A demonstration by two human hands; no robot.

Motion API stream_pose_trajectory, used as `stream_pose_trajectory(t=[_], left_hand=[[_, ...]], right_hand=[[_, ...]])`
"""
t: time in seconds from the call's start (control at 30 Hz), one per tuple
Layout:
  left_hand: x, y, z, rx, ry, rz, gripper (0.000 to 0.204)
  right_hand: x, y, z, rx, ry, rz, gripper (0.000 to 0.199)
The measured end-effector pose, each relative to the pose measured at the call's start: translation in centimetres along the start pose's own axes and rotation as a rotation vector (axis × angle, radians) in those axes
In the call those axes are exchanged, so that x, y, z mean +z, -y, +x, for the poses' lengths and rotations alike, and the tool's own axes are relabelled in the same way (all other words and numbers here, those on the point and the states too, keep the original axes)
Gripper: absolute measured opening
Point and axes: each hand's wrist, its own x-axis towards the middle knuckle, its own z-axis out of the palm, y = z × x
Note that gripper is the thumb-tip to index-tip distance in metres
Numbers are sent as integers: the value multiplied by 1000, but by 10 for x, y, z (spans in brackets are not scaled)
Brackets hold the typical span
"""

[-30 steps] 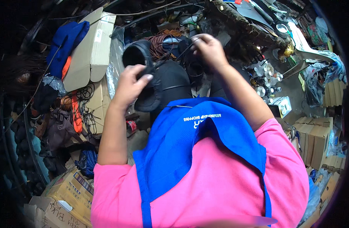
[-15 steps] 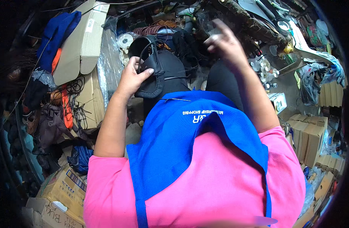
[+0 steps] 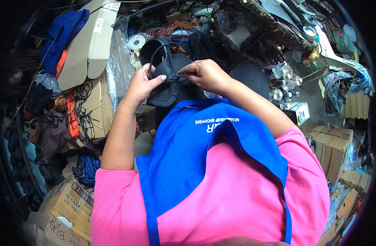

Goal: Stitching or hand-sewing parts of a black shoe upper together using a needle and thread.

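Note:
A black leather shoe (image 3: 164,95) with a stitched toe seam lies over my left thigh. My left hand (image 3: 141,86) grips it at the side, thumb on top and fingers tucked into the opening. A dark lace loops up from the shoe. At the shoe's right edge, my right hand (image 3: 207,75) is closed in a pinch. A thin, pale strand shows at its fingertips by the leather; whether it is a thread or a needle is too fine to make out. A slender dark piece lies across the top of my blue apron (image 3: 184,139).
A spool (image 3: 137,42) and a coil of reddish cord (image 3: 161,32) lie beyond the shoe. Cardboard (image 3: 87,45) leans at the left. Several small white-capped bottles (image 3: 283,78) stand on the right, near a white box (image 3: 297,112) and stacked cartons (image 3: 329,149).
My right hand has come down and left from above my right knee to the shoe's edge, its fingers now pinched there. My left hand keeps its grip on the shoe.

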Motion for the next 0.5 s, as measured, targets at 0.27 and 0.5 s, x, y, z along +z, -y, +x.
stream_pose_trajectory(t=[0.27, 0.5], left_hand=[[0, -9, -1, -32, -1, 1, 20], [-1, -8, 1, 7, -21, 102, 18]], right_hand=[[0, -2, 8, 58, 54, -68, 28], [-4, 4, 8, 45, 88, -85, 29]])
